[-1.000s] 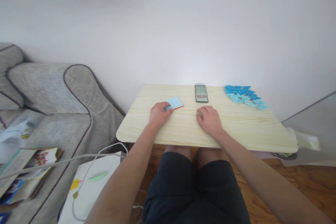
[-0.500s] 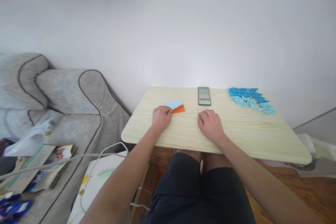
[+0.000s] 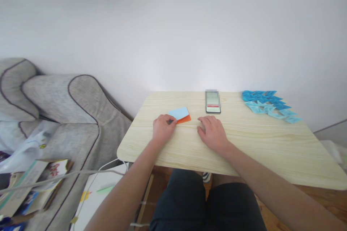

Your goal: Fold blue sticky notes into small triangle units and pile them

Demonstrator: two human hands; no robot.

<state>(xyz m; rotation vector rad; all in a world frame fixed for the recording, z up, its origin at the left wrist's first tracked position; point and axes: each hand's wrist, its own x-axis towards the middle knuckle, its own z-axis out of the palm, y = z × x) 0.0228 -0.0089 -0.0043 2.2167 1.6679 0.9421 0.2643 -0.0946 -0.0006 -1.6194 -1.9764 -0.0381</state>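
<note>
My left hand (image 3: pixel 163 128) pinches the near left corner of a small stack of origami paper (image 3: pixel 179 114), light blue on top with orange showing beneath along the right and near sides. The paper lies on the pale wooden table (image 3: pixel 184 151). To the right of it, my right hand (image 3: pixel 214 133) rests low over the tabletop, apart from the paper, its fingers loosely bent and spread with nothing in them. A phone (image 3: pixel 213 101) with a lit, blurred screen lies just beyond the right hand.
Several folded paper pieces in dark blue (image 3: pixel 264 97) and light blue (image 3: pixel 271 110) lie in rows at the table's right. A grey sofa (image 3: pixel 78 130) stands at left, with books (image 3: pixel 35 184) on it. A white cable (image 3: pixel 81 171) crosses in front. A wall (image 3: pixel 173 36) borders the table's far edge.
My right hand has moved left, closer to the paper, and its fingers have spread a little. The paper's light blue layer now lies flatter over the orange. The camera view has shifted slightly.
</note>
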